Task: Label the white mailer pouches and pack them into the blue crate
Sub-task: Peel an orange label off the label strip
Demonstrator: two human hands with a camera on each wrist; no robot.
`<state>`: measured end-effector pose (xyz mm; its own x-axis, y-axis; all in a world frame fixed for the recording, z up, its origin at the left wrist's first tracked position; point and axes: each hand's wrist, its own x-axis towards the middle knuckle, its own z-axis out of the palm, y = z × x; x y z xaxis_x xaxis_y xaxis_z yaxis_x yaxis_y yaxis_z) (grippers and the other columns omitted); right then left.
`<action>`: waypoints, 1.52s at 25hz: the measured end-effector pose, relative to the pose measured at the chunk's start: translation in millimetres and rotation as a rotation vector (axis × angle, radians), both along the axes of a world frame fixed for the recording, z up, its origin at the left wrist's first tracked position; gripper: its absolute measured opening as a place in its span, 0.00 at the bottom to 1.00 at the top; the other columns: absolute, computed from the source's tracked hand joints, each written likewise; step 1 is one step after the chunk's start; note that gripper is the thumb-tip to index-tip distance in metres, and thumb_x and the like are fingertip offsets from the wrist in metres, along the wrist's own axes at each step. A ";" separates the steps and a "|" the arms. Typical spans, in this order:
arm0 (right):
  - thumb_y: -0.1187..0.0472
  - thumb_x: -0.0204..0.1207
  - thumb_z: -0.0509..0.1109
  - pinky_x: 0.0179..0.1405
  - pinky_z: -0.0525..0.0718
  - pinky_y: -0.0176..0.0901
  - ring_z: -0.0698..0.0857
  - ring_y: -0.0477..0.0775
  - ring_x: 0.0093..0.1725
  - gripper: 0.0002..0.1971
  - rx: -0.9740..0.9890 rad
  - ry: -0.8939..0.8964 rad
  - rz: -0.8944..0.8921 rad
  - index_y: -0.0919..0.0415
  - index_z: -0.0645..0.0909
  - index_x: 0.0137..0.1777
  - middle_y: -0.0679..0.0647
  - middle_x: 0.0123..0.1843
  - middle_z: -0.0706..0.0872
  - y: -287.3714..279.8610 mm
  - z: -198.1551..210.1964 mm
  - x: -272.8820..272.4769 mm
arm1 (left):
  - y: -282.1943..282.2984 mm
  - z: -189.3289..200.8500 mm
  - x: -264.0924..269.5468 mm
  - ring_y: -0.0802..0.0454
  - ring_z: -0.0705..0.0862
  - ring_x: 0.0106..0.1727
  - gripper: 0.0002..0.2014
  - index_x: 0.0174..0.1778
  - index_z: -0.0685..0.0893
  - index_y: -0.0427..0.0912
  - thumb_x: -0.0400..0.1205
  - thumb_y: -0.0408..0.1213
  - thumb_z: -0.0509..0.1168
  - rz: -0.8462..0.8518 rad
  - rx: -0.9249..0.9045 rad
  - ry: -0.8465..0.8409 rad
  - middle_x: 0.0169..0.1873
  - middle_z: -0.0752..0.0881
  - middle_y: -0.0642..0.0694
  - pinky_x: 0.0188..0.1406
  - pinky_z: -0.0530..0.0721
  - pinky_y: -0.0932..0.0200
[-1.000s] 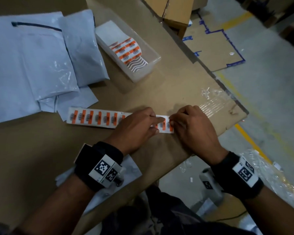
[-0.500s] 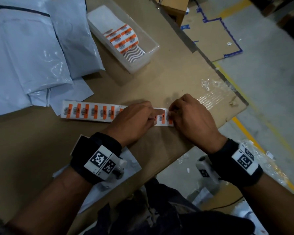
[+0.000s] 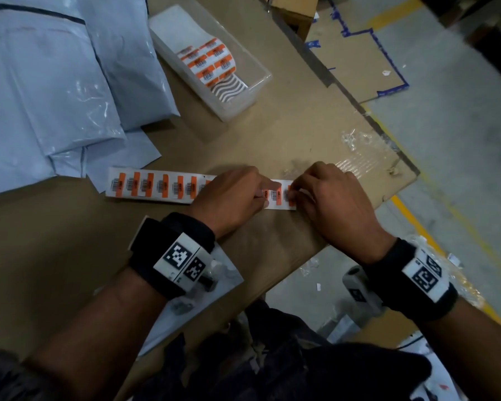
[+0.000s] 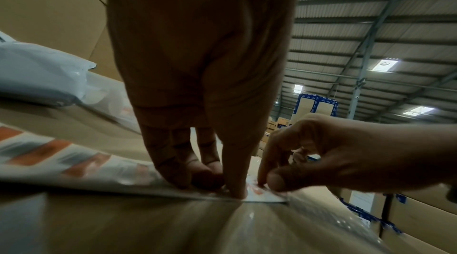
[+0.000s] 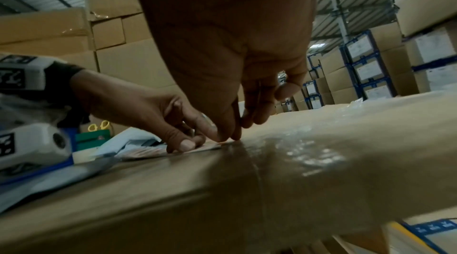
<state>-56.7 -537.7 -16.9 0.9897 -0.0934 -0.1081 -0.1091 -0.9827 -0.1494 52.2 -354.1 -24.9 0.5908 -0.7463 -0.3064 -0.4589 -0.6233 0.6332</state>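
The cardboard-topped table (image 3: pixel 272 146) is taken up at its far left by the stacked white mailer pouches (image 3: pixel 55 91), with a clear tray of spare labels (image 3: pixel 214 68) beside them; the blue crate is not in view. The label strip (image 3: pixel 156 186) lies flat near the table's front edge, and the labelling step appears to be in hand: the left hand (image 3: pixel 232 198) presses the strip down with extended fingers, while the right hand (image 3: pixel 333 204) pinches at the end label (image 3: pixel 287 195) (whether it is already lifted cannot be told). A clean peel is called for next, then a carry across open tabletop to the pouches. The table corner lies close on the right, with floor beyond.
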 end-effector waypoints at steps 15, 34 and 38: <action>0.59 0.71 0.76 0.39 0.65 0.50 0.82 0.62 0.40 0.06 -0.368 0.062 0.360 0.54 0.84 0.34 0.54 0.36 0.83 13.5 26.9 12.9 | -19.2 18.2 11.2 0.46 0.87 0.54 0.20 0.65 0.90 0.53 0.76 0.39 0.78 -0.083 0.128 -0.061 0.50 0.90 0.46 0.52 0.82 0.54; 0.50 0.84 0.64 0.49 0.71 0.55 0.83 0.62 0.49 0.14 -0.352 0.074 0.277 0.57 0.88 0.47 0.57 0.47 0.86 16.4 26.0 7.9 | -11.6 10.3 13.5 0.52 0.89 0.51 0.19 0.63 0.92 0.47 0.75 0.34 0.78 -0.066 0.004 -0.010 0.46 0.93 0.49 0.52 0.82 0.60; 0.49 0.86 0.62 0.52 0.70 0.53 0.83 0.61 0.53 0.15 -0.356 0.119 0.267 0.55 0.88 0.50 0.54 0.51 0.86 15.5 25.1 6.3 | -10.9 7.5 14.9 0.53 0.89 0.51 0.20 0.64 0.91 0.47 0.75 0.33 0.78 -0.055 -0.004 0.004 0.48 0.93 0.48 0.55 0.84 0.59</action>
<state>-50.4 -522.3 8.3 0.9670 0.1112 -0.2294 0.1587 -0.9667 0.2005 67.1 -365.0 -17.4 0.5481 -0.7786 -0.3056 -0.4899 -0.5949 0.6372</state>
